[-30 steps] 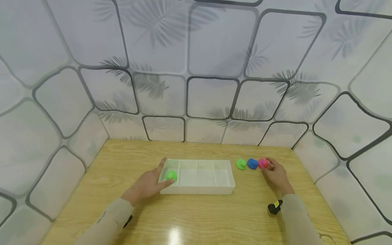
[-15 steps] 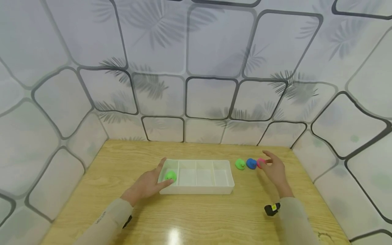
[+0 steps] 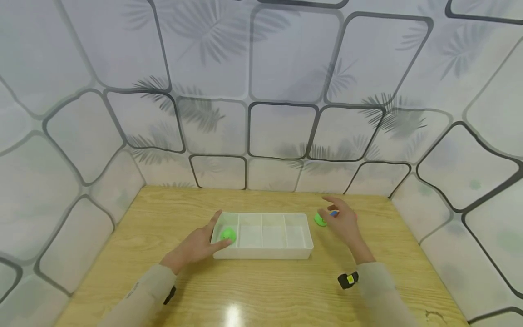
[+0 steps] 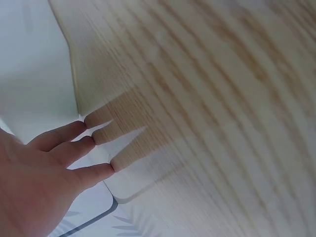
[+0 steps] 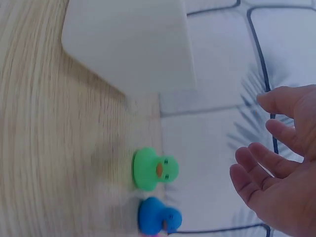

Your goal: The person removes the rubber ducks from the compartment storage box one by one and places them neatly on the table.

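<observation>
A white box with several compartments (image 3: 263, 254) stands on the table, and a green rubber duck (image 3: 228, 235) sits in its leftmost compartment. My left hand (image 3: 196, 247) rests at the box's left end, thumb across the front rim, straight fingers along the outside. Right of the box, my right hand (image 3: 341, 223) hovers over a row of ducks, fingers loosely spread and holding nothing. In the right wrist view a green duck (image 5: 148, 169) and a blue duck (image 5: 154, 216) stand upright side by side. Only a pink sliver shows below the blue one; my hand mostly hides the pink duck.
The wooden table (image 3: 261, 290) meets a patterned wall (image 3: 282, 131) close behind the box, with more wall on both sides. Black wrist straps (image 3: 348, 280) are worn at both sleeves.
My right hand has left the pink duck and moved left above the blue and green ducks, covering part of the row. The left hand and box have stayed in place.
</observation>
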A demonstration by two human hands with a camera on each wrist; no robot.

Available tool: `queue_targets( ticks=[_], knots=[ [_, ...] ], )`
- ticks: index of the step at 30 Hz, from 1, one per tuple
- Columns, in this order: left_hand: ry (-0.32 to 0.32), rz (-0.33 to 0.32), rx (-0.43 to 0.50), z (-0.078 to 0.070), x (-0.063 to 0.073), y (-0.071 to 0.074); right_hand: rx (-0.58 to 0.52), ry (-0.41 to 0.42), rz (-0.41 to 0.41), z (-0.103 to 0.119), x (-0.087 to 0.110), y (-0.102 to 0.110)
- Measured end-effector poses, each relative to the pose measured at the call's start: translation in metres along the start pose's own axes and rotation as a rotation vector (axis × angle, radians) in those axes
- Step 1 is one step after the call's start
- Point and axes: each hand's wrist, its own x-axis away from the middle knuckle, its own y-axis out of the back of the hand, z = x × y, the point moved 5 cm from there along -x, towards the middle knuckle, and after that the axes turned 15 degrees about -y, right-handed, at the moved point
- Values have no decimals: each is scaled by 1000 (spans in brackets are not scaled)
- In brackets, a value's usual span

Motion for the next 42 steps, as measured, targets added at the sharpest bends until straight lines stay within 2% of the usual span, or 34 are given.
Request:
queue_targets(
  ticks=[8, 16, 21, 33, 38, 42],
  knots=[
    [5, 13, 110, 2, 0, 2, -23, 154, 56, 34, 9, -27],
    [8, 11, 176, 4, 2, 6, -37, 251, 128, 63, 18, -55],
    [6, 10, 204, 8, 3, 6, -75, 267, 211, 78, 25, -71],
    [10, -9, 202, 8, 2, 6, -55, 302, 380, 106, 35, -111],
    [13, -15, 236, 7, 2, 6, -36, 293, 425, 113, 37, -125],
    [16, -17, 254, 7, 2, 6, -30, 321, 452, 120, 40, -134]
  ],
)
